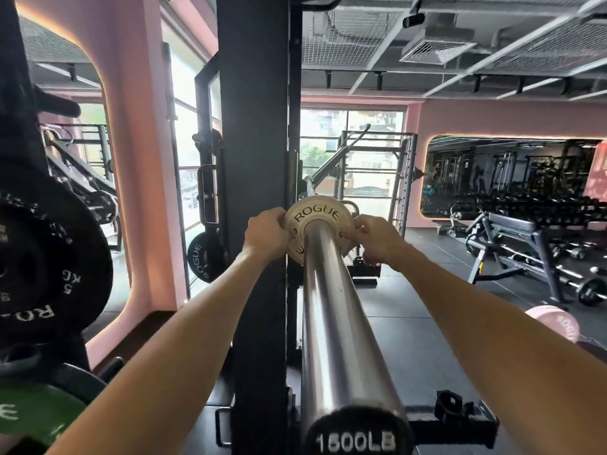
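A chrome barbell sleeve (331, 310) runs away from me, its black end cap marked 1500LB at the bottom of the view. A small cream ROGUE weight plate (316, 209) sits on the sleeve at its far end, close to the black rack upright (254, 152). My left hand (267, 230) grips the plate's left edge with curled fingers. My right hand (377, 239) holds the plate's right edge, thumb on its face. Both arms are stretched out along the sleeve.
Black 5 kg ROGUE plates (49, 267) and a green plate (36, 415) hang on storage pegs at my left. A pink plate (555, 323) lies low at the right. An adjustable bench (512, 234) and dumbbell racks stand at the right, and a second rack (374, 172) stands beyond.
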{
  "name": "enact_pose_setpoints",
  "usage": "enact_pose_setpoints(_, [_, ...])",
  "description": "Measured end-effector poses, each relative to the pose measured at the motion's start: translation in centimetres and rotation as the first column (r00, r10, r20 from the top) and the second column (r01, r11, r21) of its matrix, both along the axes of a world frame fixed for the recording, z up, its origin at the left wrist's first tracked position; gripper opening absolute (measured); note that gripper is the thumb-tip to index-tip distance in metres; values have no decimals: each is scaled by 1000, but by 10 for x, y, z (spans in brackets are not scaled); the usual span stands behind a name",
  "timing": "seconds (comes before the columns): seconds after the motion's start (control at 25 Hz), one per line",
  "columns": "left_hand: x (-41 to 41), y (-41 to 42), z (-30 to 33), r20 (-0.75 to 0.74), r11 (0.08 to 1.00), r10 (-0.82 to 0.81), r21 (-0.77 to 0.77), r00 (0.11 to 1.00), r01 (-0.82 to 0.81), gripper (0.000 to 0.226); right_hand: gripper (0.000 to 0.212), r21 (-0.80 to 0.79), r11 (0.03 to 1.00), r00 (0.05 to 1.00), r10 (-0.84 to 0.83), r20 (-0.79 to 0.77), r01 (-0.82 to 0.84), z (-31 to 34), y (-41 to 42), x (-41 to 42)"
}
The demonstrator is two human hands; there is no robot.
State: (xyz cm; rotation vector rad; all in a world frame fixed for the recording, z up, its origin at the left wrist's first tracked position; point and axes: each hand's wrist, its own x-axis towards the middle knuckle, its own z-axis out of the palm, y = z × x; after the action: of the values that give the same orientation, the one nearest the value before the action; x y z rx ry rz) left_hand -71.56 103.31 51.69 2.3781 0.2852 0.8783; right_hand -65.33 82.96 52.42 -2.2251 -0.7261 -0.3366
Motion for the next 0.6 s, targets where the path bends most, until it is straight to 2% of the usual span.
enact_pose_setpoints(0.24, [46,14,1,-2,999,26,40,1000,-26,17,20,30,999,1000,17,-26,-16,-4,17,47])
enact_pose_setpoints(0.36, [59,21,1,-5,999,32,43,999,-31,14,17,77,996,993,54,-103,-46,-1,19,62])
enact_pose_setpoints(0.6, [55,21,-1,-34,996,48,83,998,-45,9,26,16,999,992,39,-116,-37,-2,17,59])
